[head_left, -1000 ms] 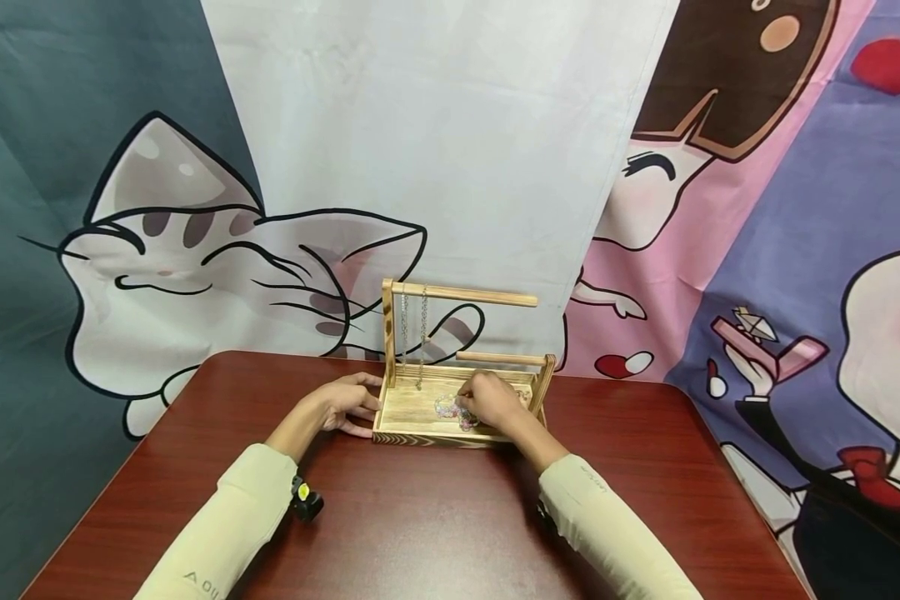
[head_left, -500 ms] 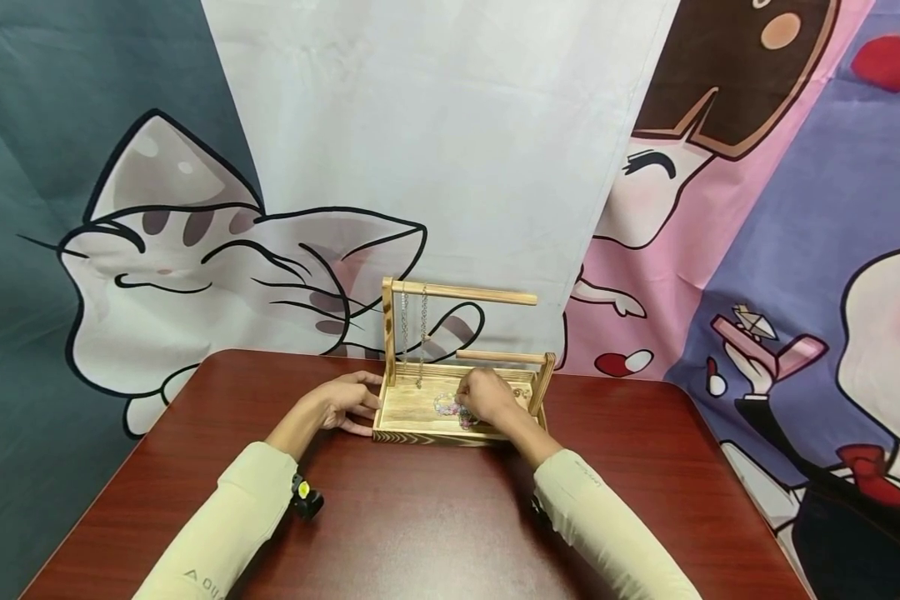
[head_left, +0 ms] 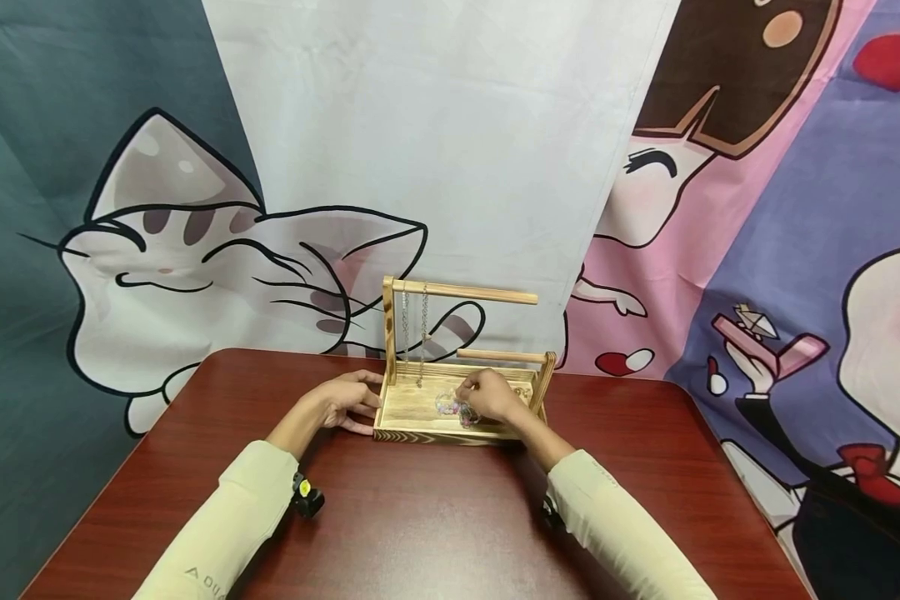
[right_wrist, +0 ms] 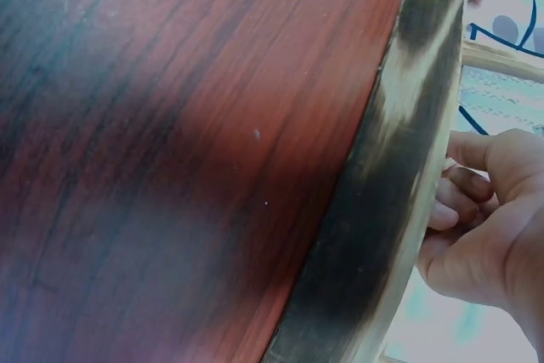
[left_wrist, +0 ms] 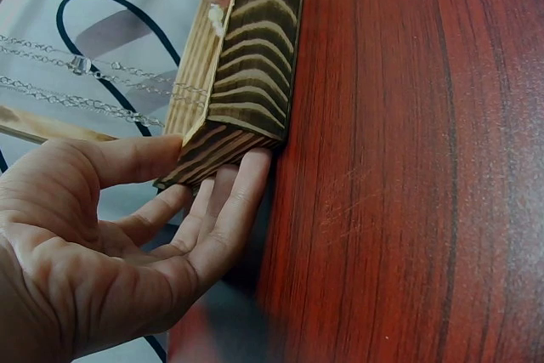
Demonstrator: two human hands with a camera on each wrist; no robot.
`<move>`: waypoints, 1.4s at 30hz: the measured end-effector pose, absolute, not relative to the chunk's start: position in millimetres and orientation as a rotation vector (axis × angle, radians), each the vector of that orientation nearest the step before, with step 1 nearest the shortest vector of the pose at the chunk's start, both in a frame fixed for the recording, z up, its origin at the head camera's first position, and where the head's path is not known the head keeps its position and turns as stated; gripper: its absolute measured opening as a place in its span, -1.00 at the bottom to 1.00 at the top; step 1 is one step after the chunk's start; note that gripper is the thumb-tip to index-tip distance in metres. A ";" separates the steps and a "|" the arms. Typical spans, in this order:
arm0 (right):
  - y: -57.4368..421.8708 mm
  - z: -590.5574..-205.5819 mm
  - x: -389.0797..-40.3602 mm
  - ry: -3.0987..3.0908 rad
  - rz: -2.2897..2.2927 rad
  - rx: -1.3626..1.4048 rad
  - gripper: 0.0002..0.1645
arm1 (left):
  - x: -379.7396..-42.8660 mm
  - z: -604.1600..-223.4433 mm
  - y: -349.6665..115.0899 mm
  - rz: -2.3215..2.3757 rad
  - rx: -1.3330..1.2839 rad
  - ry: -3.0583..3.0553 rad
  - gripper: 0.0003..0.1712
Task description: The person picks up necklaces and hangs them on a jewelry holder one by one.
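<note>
A wooden jewelry stand [head_left: 408,408] with a shallow tray base sits at the back of the table. My left hand [head_left: 345,402] holds the tray's left end; in the left wrist view its thumb lies at the top rim and the fingers reach along the end wall's lower edge. Inside the tray, toward the right, my right hand [head_left: 487,395] pinches at a beaded bracelet [head_left: 467,415], fingers curled. Another clear and pastel beaded bracelet [head_left: 446,404] lies just left of it. In the right wrist view the tray's front wall [right_wrist: 365,218] partly hides the fingertips.
Silver chain necklaces [head_left: 423,333] hang from the stand's upper bar [head_left: 480,293], near its left post. A lower bar [head_left: 498,357] extends left from the short right post [head_left: 543,383]. Small items [head_left: 522,392] lie at the tray's right. Behind the red-brown table [head_left: 435,517] hangs a cartoon cloth [head_left: 435,167].
My right hand stays over the bracelets, its thumb and fingers shifting slightly, and the right forearm has swung a little to the right. The left hand and stand keep their place.
</note>
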State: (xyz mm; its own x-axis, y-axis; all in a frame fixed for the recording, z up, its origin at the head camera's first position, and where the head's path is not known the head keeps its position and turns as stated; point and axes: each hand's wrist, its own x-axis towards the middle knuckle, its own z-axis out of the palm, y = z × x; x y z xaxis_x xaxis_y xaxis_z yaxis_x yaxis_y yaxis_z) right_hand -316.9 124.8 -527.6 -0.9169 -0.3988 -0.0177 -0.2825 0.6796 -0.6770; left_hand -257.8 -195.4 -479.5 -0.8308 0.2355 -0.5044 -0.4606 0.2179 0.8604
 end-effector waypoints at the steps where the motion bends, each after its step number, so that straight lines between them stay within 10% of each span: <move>1: 123.9 -517.1 -309.5 2.710 -1.093 -0.526 -0.74 | -258.2 -479.2 -195.1 1.663 -0.210 1.951 -0.20; 42: 138.5 -442.3 -256.6 2.273 -1.803 -0.140 -0.63 | -257.6 -480.8 -194.6 1.669 -0.199 1.959 -0.19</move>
